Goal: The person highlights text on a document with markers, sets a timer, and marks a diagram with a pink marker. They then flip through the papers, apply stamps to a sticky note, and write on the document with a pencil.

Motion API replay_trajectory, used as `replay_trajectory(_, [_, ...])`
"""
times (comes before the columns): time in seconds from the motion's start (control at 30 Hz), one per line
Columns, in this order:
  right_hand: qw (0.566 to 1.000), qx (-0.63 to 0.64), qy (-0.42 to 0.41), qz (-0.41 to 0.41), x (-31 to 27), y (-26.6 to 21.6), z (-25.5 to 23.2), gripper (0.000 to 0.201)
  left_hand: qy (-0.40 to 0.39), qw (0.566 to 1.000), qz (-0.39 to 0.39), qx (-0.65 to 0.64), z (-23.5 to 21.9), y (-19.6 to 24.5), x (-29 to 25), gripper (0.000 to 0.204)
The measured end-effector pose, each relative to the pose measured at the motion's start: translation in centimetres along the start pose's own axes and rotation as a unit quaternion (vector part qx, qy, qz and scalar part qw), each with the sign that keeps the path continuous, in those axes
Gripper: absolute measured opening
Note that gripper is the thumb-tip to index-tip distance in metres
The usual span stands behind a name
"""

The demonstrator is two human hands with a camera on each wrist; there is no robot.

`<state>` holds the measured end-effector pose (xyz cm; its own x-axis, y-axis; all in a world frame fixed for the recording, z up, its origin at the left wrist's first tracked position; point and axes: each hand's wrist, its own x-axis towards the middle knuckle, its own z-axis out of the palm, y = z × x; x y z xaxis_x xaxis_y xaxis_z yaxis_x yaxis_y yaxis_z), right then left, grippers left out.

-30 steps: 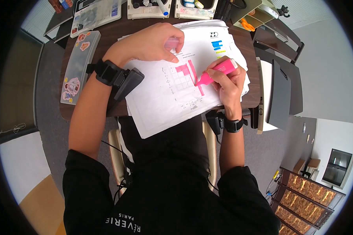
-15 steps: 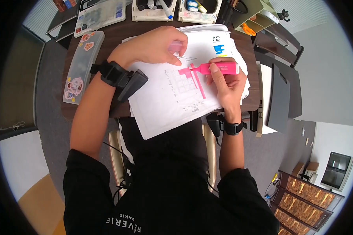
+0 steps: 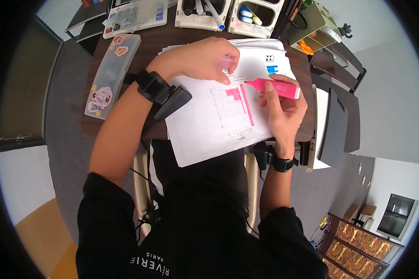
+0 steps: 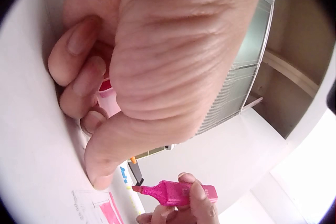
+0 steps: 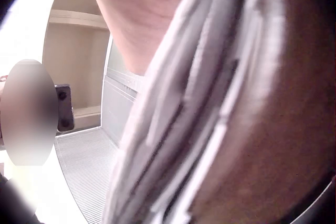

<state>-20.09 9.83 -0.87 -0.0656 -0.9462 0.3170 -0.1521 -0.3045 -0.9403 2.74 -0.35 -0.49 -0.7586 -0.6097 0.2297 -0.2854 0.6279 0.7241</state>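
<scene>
My right hand point(image 3: 286, 111) pinches an uncapped pink highlighter point(image 3: 279, 87), its chisel tip pointing left by the upper end of a pink strip on the printed sheet point(image 3: 195, 135). In the left wrist view, the tip of the highlighter point(image 4: 176, 192) stands off the paper. Curled fingers of my left hand point(image 3: 205, 59) hold a translucent pink cap point(image 4: 108, 100), mostly hidden by the hand. The left thumb tip rests on the sheet, just above the printed grid chart point(image 3: 230, 102), which has pink patches filled in. In the right wrist view, paper edges point(image 5: 194, 103) fill the middle, blurred.
Beyond the papers stand two white holders point(image 3: 251, 30) with pens and markers. A sticker-covered plastic case point(image 3: 114, 76) lies at left, a clear box point(image 3: 139, 18) behind it. A green organiser point(image 3: 314, 30) with orange scissors point(image 3: 306, 47) is at back right.
The highlighter tip has moved from partway down the pink strip to beside its upper end, and the pen lies flatter. The head view has shifted. My left hand keeps the cap.
</scene>
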Motion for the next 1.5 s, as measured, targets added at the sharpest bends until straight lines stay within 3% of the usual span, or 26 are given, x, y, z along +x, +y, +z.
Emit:
replay_trajectory(0.3, [0.999, 0.005, -0.005, 0.047, -1.4, -2.2, 0.7, 0.022, -0.042, 0.997, -0.063, -0.002, -0.4, 0.8, 0.3, 0.028])
replay_trajectory(0.4, [0.998, 0.026, -0.017, 0.055, -1.9, -1.4, 0.9, 0.021, -0.01, 1.0, -0.006, -0.004, -0.1, 0.1, 0.2, 0.029])
replay_trajectory(0.8, [0.998, 0.024, 0.007, 0.063, -0.4, 0.2, 0.1, 0.02, -0.018, 0.997, -0.07, 0.001, 0.0, 0.6, 0.1, 0.03])
replay_trajectory(0.93, [0.998, 0.038, -0.008, 0.049, -0.8, 0.9, 0.0, 0.02, -0.001, 0.999, -0.037, 0.02, 0.2, 0.6, 0.2, 0.03])
replay_trajectory(1.0, [0.998, 0.043, -0.014, 0.042, -0.8, 0.7, -0.1, 0.02, -0.034, 0.995, -0.098, 0.002, -0.1, 1.0, 0.3, 0.031])
replay_trajectory(1.17, [0.997, 0.035, -0.029, 0.07, -0.2, 0.2, -0.5, 0.02, -0.002, 0.998, -0.059, 0.014, 0.3, 0.2, 0.1, 0.029])
replay_trajectory(1.33, [0.999, 0.01, -0.004, 0.049, 0.3, -0.7, -2.2, 0.02, -0.014, 0.998, -0.054, 0.016, -0.4, 1.3, 0.2, 0.024])
replay_trajectory(1.4, [0.999, 0.03, -0.008, 0.039, 0.9, -1.8, -3.7, 0.02, 0.034, 0.998, -0.048, 0.037, 0.0, 1.0, 0.2, 0.023])
replay_trajectory(1.5, [0.999, 0.038, 0.001, -0.026, 2.8, -4.8, -5.5, 0.019, 0.025, 0.997, -0.075, 0.018, -0.5, 1.5, 0.6, 0.021])
